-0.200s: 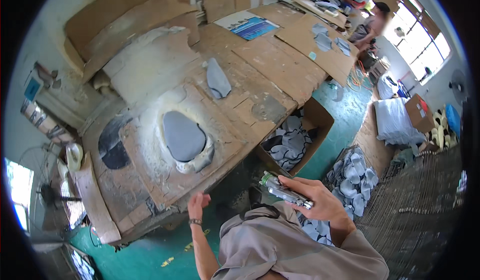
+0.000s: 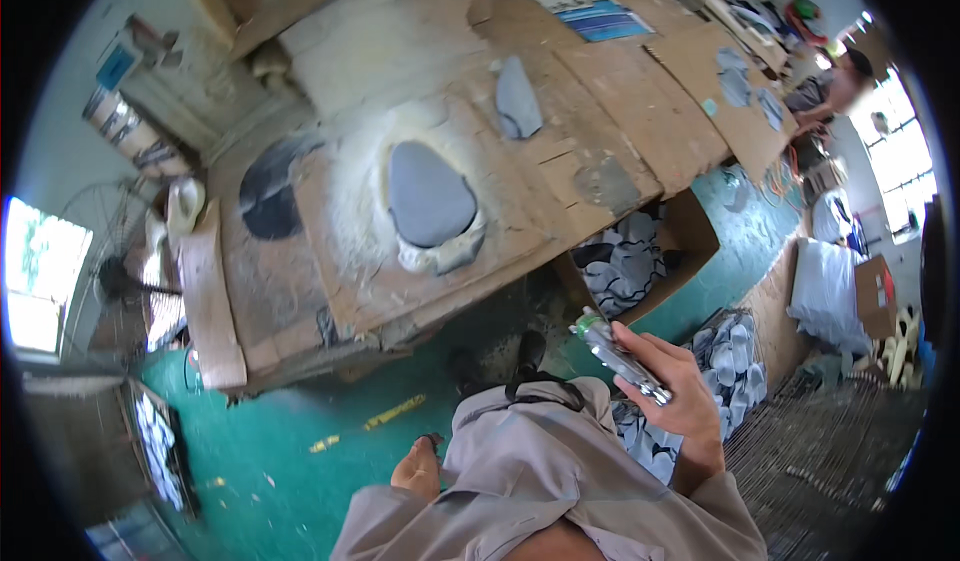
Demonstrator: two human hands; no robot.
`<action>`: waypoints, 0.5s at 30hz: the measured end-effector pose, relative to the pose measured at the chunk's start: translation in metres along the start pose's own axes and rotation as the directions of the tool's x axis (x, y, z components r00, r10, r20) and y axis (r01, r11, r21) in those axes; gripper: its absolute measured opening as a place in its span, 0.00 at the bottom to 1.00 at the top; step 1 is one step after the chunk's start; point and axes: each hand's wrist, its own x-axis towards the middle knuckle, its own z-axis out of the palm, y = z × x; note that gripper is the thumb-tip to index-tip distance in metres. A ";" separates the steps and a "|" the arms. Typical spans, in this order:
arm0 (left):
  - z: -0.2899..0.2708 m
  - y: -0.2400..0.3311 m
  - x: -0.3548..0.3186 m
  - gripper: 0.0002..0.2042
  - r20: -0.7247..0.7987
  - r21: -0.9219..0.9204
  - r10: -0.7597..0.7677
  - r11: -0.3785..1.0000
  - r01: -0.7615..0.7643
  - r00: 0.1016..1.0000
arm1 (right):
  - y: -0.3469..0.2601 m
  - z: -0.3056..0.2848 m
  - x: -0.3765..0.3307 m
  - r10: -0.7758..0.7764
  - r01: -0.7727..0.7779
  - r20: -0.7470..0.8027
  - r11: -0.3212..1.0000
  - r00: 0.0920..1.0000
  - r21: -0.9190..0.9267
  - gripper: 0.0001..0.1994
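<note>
My right hand (image 2: pixel 672 379) is closed around a silver metal tool (image 2: pixel 622 363) with a green band near its far end; the tool's exact kind does not show. It is held in front of my body, off the table's near edge. My left forearm (image 2: pixel 414 469) hangs low beside my trousers, a dark bracelet at the wrist, and the fingers are hidden. On the cardboard-covered table (image 2: pixel 340 306) lies a grey rounded piece (image 2: pixel 430 196) on a whitish, crusted base (image 2: pixel 445 254). Another grey cut piece (image 2: pixel 517 101) lies beyond it, to the right.
An open cardboard box (image 2: pixel 690 261) of grey pieces stands beside the table's right edge. More grey pieces (image 2: pixel 730 361) are heaped to my right, near a slatted rack (image 2: pixel 830 451). A fan (image 2: pixel 115 281) stands at left. Another person (image 2: pixel 830 91) is at the far right.
My view has shifted, so the table sits higher and more floor shows. My left hand has dropped from near the table edge to beside my body. My right hand keeps the tool.
</note>
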 end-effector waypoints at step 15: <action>-0.142 0.044 0.058 0.13 -0.513 -0.729 -0.329 0.655 -0.200 0.792 | -0.030 -0.004 0.002 -0.024 0.032 0.127 0.997 0.992 -0.063 0.39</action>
